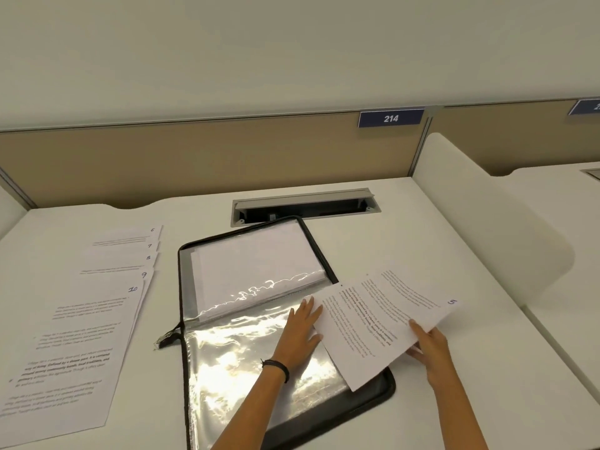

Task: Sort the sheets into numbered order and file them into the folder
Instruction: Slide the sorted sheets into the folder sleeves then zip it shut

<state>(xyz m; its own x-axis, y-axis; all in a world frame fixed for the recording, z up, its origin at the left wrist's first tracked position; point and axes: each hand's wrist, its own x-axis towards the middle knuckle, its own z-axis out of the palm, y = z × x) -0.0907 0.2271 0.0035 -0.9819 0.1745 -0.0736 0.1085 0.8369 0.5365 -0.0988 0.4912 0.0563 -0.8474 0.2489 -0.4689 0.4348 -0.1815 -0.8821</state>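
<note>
sheet 5 point(376, 332) text blurred, folder point(387, 384) edge cropped

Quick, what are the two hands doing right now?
Left hand: open, flat on the sleeve.
Right hand: holding sheet 5 by its edge.

One wide-angle view, set at head height on the near side, looks forward and down, close over the white desk point(373, 228), and faces the tan partition point(194, 157) along its far edge.
</note>
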